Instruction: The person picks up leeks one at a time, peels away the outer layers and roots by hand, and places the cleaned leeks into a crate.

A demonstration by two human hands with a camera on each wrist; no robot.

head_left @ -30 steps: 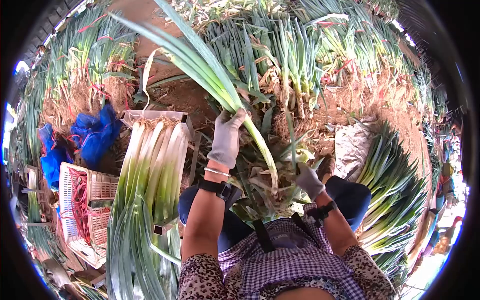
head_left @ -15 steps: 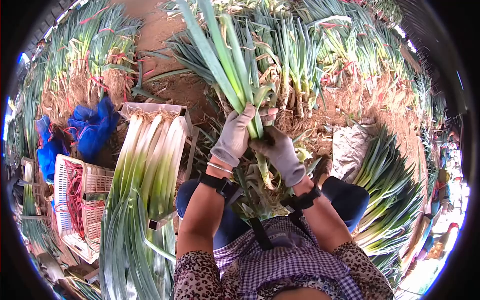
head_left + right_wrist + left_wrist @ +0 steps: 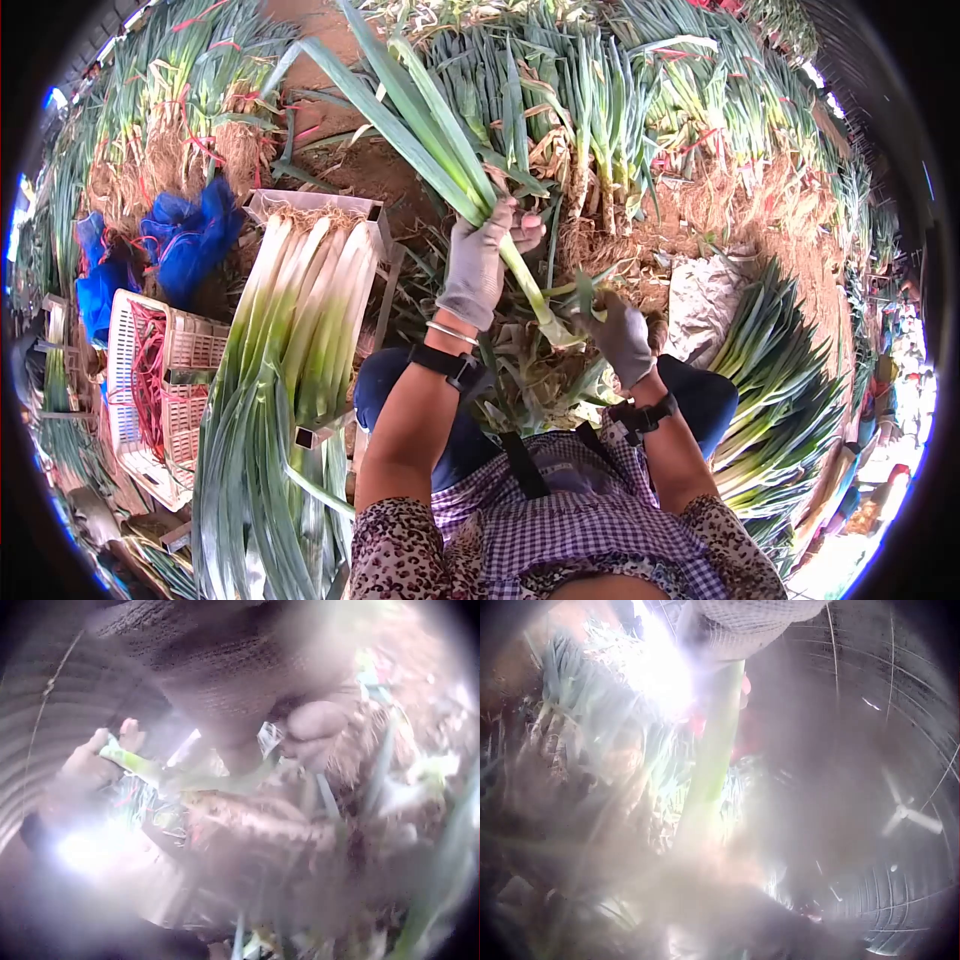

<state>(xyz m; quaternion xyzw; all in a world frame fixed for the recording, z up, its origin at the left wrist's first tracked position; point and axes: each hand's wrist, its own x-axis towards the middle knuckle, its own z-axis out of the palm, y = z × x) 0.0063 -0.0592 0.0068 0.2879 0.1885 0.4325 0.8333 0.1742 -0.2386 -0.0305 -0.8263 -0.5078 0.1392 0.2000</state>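
Observation:
My gloved left hand (image 3: 474, 268) grips a long leek (image 3: 428, 140) around its middle. The green leaves fan up and to the left, while the pale stalk (image 3: 718, 739) slants down to a root end (image 3: 562, 334) at lower right. Beside that end, my gloved right hand (image 3: 622, 342) pinches a strip of green leaf (image 3: 584, 290); its curled fingers (image 3: 319, 724) show in the hazy right wrist view. To the left, a row of cleaned leeks (image 3: 300, 320) lies in a metal rack (image 3: 378, 228), roots at the far end.
A white plastic basket (image 3: 195, 345) of red ties and some blue cloth (image 3: 190, 235) lie at left. Standing leeks (image 3: 590, 120) line the back. Another pile of leeks (image 3: 775, 390) lies at right, beside a pale sack (image 3: 705, 300). Leaf scraps (image 3: 530, 390) litter the ground between the knees.
The right hand came up to the leek beside the left hand, then drew down and right with a leaf strip. The leek's leaves swung upright, then tipped left again.

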